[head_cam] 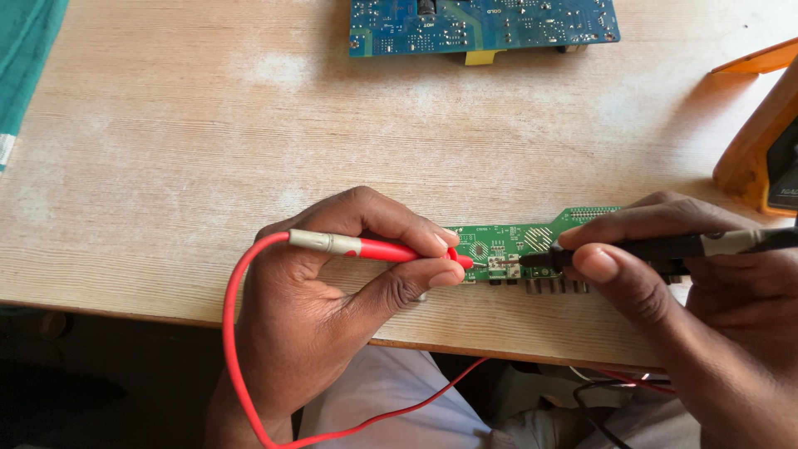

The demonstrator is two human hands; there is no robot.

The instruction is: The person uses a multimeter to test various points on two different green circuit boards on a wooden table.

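Head view: I see my left hand (332, 283) pinching a red plastic probe (374, 248) and my right hand (665, 274) pinching a black probe (632, 249), both tips already down on the small green circuit board (515, 241), so probing looks underway.

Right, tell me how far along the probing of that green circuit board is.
Done: both test leads are picked up. The left hand pinches the red probe, the right hand the black probe. In hand: both tips meet at a small component on the green circuit board near the wooden table's front edge. Left: the blue circuit board lies untouched at the far edge; the orange meter is cropped, so no reading shows.
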